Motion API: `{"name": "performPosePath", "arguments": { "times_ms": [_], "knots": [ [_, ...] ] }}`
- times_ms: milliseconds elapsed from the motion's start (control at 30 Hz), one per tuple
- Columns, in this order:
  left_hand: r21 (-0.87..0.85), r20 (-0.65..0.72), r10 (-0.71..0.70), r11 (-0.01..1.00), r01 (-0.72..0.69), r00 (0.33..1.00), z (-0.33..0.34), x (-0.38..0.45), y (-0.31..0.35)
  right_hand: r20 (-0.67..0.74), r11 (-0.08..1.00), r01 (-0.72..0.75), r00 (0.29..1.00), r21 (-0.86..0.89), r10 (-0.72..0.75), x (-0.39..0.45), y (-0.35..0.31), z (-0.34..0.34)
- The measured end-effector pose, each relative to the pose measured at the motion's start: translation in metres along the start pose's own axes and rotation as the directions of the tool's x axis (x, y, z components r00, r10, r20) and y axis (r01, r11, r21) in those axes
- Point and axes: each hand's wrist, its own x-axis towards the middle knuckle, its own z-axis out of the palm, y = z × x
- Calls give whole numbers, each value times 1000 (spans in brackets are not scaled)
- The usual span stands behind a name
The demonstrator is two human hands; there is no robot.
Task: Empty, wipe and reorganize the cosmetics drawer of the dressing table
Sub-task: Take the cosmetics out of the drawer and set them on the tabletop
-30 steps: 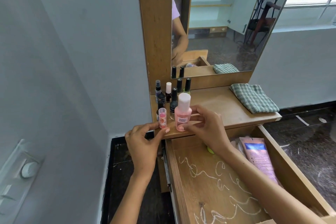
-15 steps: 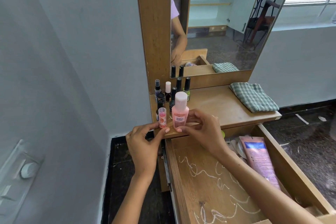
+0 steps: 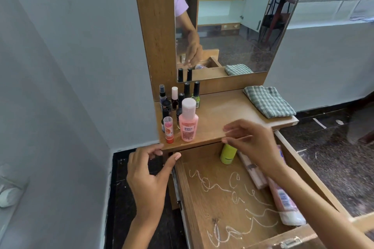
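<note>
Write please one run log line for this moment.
step: emptying drawer | left hand: empty, by tabletop corner | right hand: empty, above yellow-green bottle | pink bottle: upright on tabletop | pink tube: in drawer

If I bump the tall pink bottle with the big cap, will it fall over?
Probably. The tall pink plastic bottle stands upright on a narrow base near the wooden tabletop's front edge, so it may tip. It looks light and unlikely to break.

The dressing table [image 3: 232, 115] was glossy wood-grain; on it lay a woven checked cloth [image 3: 268, 101] and, left, a translucent plastic pink bottle [image 3: 188, 123].
</note>
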Motion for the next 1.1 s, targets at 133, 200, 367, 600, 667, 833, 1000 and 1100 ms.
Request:
{"name": "performPosePath", "arguments": {
  "times_ms": [133,200,367,600,667,833,1000,1100],
  "knots": [
    [32,164,103,994,-109,981,1,-14,10,-16,968,45,999,-247,-51,-26,24,-22],
    [6,273,98,995,-103,957,8,-17,19,74,896,115,993,-429,-93,-36,34,-19],
    [-4,505,75,996,-85,860,25,-22,30,202,756,129,979,-642,4,-48,39,0],
    [30,567,32,998,-59,823,36,-29,33,109,848,67,994,-526,-11,-43,30,14],
    [37,569,35,997,-67,821,39,-30,34,116,855,85,993,-511,-30,-43,30,14],
    [84,572,-6,995,-51,820,50,-28,42,34,954,55,998,-295,-47,-41,11,-1],
    [105,462,23,991,-80,887,66,-17,67,-89,987,107,989,-121,-118,-29,-25,-15],
    [168,368,16,982,-84,930,72,-15,71,-184,991,120,974,-66,-130,-9,-29,-16]
  ]
}}
